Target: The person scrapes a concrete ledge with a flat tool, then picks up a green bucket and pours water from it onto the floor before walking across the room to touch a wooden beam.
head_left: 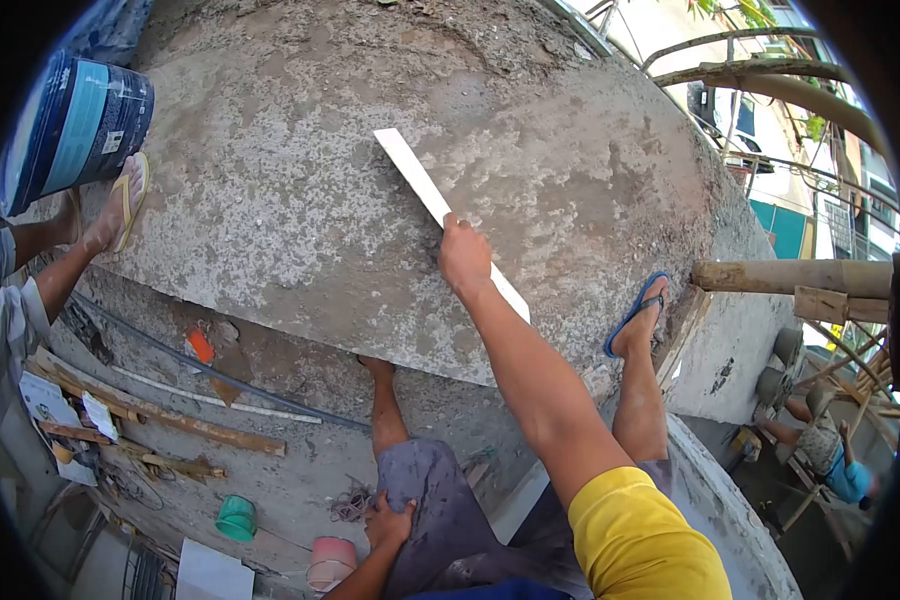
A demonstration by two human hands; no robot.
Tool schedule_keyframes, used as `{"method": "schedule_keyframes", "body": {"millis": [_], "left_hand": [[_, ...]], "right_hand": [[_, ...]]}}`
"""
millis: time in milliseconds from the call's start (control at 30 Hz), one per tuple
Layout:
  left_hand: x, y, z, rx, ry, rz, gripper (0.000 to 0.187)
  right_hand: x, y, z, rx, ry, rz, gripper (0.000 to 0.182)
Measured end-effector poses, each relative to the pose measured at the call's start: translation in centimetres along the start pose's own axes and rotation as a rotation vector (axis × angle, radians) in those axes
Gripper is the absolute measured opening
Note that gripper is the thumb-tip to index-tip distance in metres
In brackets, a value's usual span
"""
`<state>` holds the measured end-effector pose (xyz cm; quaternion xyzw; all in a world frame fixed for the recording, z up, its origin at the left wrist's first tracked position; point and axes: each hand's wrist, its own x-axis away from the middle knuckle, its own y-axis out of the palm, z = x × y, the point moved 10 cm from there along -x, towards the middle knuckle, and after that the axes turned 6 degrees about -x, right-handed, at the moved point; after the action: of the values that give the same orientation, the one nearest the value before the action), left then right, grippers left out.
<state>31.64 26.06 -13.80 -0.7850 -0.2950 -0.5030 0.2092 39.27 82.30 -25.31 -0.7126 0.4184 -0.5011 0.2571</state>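
Note:
A long white straightedge (412, 172) lies slantwise across the rough concrete surface (300, 190). My right hand (465, 255) grips it near the middle, fingers wrapped over it, with bare length showing on both sides. Whether its whole underside touches the concrete cannot be seen. My left hand (388, 524) rests on my trouser leg (425, 490) by the knee, its fingers lying over the cloth and no tool visible in it. One of my feet, in a blue flip-flop (635, 318), stands on the concrete to the right.
At left, another person's foot in a yellow flip-flop (130, 203) stands beside a blue bucket (90, 125). Below the slab edge are wooden planks (190, 425), a hose (220, 372), a green bucket (236, 518) and a pink bucket (332, 562). Bamboo poles (800, 277) and a person (830, 455) are at right.

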Motion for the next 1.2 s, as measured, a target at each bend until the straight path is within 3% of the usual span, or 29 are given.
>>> {"method": "schedule_keyframes", "body": {"millis": [167, 267, 433, 533, 600, 667, 1000, 1067, 1200], "left_hand": [[-0.1, 0.6, -0.4, 0.045, 0.006, -0.013, 0.088], [-0.3, 1.0, -0.6, 0.072, 0.027, 0.003, 0.088], [-0.9, 2.2, -0.8, 0.132, 0.045, -0.004, 0.088], [-0.5, 2.2, -1.0, 0.164, 0.032, -0.035, 0.088], [-0.5, 2.7, -1.4, 0.179, 0.027, -0.043, 0.088], [-0.7, 3.1, -1.6, 0.198, 0.027, -0.044, 0.088], [-1.5, 4.6, -2.5, 0.241, 0.035, -0.048, 0.088], [-1.7, 4.9, -2.7, 0.256, 0.039, -0.041, 0.088], [-1.7, 5.1, -3.2, 0.284, 0.029, -0.046, 0.087]], "right_hand": [[1.0, 2.1, -5.4, -0.012, -0.131, -0.166, 0.02], [1.8, -1.7, -3.3, -0.047, -0.101, -0.036, 0.021], [6.5, -8.9, 17.0, 0.021, 0.367, 0.349, 0.038], [13.1, -8.7, 25.5, -0.011, 0.641, 0.357, 0.038], [14.6, -4.4, 28.1, 0.042, 0.624, 0.348, 0.036], [14.7, -2.5, 27.3, 0.074, 0.614, 0.33, 0.036], [10.3, 3.2, 9.4, -0.085, 0.429, 0.228, 0.041], [9.5, 4.1, 3.7, -0.12, 0.401, 0.142, 0.037], [7.3, 7.4, -3.6, -0.266, 0.43, 0.22, 0.03]]}}
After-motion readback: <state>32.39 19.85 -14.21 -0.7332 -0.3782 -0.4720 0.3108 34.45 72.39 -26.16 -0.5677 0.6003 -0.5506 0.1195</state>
